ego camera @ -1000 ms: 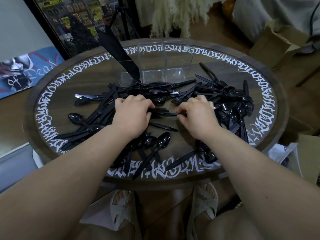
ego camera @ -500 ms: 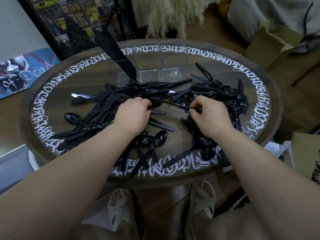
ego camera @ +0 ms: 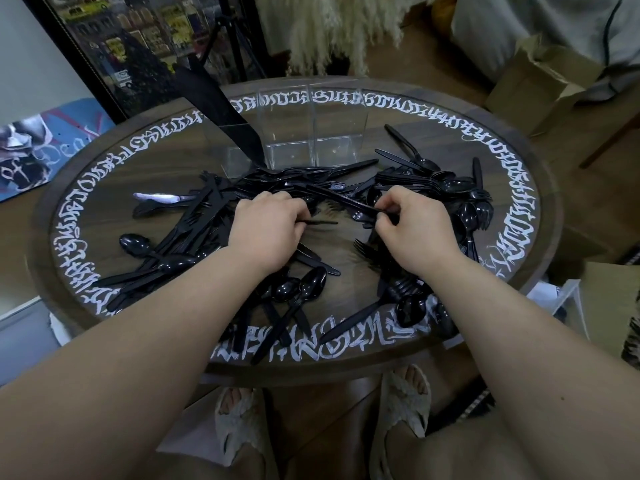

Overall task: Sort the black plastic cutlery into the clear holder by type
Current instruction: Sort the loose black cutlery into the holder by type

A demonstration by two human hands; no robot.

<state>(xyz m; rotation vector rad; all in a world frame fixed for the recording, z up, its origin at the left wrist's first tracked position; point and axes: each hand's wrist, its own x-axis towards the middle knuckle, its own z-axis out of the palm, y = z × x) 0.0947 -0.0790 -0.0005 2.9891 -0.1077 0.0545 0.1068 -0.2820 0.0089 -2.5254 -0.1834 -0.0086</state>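
Observation:
Black plastic cutlery [ego camera: 194, 233] lies scattered in heaps over the round table [ego camera: 104, 188]. The clear holder [ego camera: 311, 133] stands at the table's far side, its compartments see-through; its left one holds a black bundle [ego camera: 221, 116] leaning out to the left. My left hand [ego camera: 270, 230] is curled over the pile's middle and grips a thin black piece whose end pokes out to the right. My right hand [ego camera: 412, 226] pinches the handle of a black knife [ego camera: 339, 200] that slants up and left above the table.
Cardboard boxes [ego camera: 540, 84] stand beyond the table at the right, another at the right edge. A dark framed picture [ego camera: 138, 50] and a tripod lean behind the table. My feet in pale slippers [ego camera: 405, 403] sit under the near rim.
My right hand has moved right and lifted a knife by its handle out of the pile. My left hand stays on the middle heap, still gripping a thin piece.

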